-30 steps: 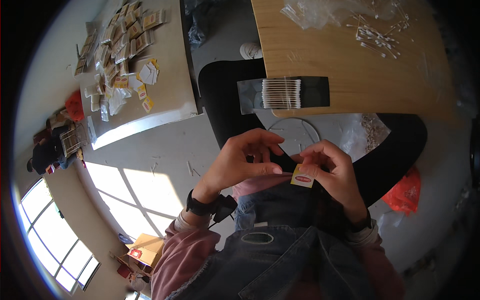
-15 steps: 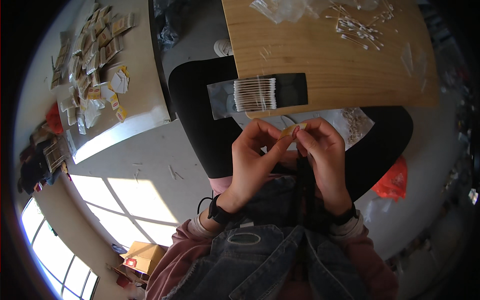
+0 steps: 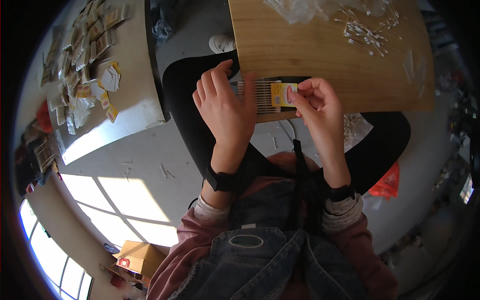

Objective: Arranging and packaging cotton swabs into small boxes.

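My right hand [image 3: 319,102] pinches a small yellow and white printed card [image 3: 278,95] between thumb and fingers. The card lies over the right end of a row of cotton swabs [image 3: 265,101]. That row rests on a dark strip [image 3: 296,79] at the near left corner of the wooden table. My left hand [image 3: 222,102] is at the row's left end, its fingers apart and its thumb blurred by motion over the swabs. It covers the strip's left part, and I see nothing held in it.
Loose cotton swabs [image 3: 365,35] and clear plastic film [image 3: 295,10] lie on the wooden table [image 3: 300,55]. On the left, a pale table [image 3: 135,85] bears many packed bundles [image 3: 82,45] and yellow cards [image 3: 111,114]. A red bag [image 3: 387,182] and a cardboard box [image 3: 140,257] sit lower down.
Both hands have moved up from near my lap to the swab row. The card, handled by both hands before, is now in my right hand alone; my left hand has opened and moved left.
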A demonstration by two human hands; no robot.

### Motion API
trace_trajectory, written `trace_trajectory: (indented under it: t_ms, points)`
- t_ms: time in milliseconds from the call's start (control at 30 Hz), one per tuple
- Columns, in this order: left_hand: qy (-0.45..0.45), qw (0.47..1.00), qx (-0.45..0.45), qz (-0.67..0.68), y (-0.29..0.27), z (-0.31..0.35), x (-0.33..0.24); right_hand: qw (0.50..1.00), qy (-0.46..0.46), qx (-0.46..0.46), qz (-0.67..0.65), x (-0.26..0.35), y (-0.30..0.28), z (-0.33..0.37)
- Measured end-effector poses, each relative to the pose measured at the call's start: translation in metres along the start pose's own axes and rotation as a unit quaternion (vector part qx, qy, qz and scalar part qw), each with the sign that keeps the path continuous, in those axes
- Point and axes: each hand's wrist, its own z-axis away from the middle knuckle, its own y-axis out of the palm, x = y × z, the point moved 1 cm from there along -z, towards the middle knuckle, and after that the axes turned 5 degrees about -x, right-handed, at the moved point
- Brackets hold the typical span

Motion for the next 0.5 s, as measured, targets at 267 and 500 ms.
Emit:
trace_trajectory:
  t_ms: [267, 500]
  points:
    - [0.017, 1.000, -0.009, -0.009, 0.0099, 0.0045, 0.0018, 0.999, 0.004, -0.019, 0.035, -0.0016, 0.0033, 0.0001]
    - [0.007, 1.000, -0.003, -0.002, 0.0102, 0.0043, 0.0003, 0.998, -0.043, -0.031, 0.037, -0.0064, 0.0057, -0.0036]
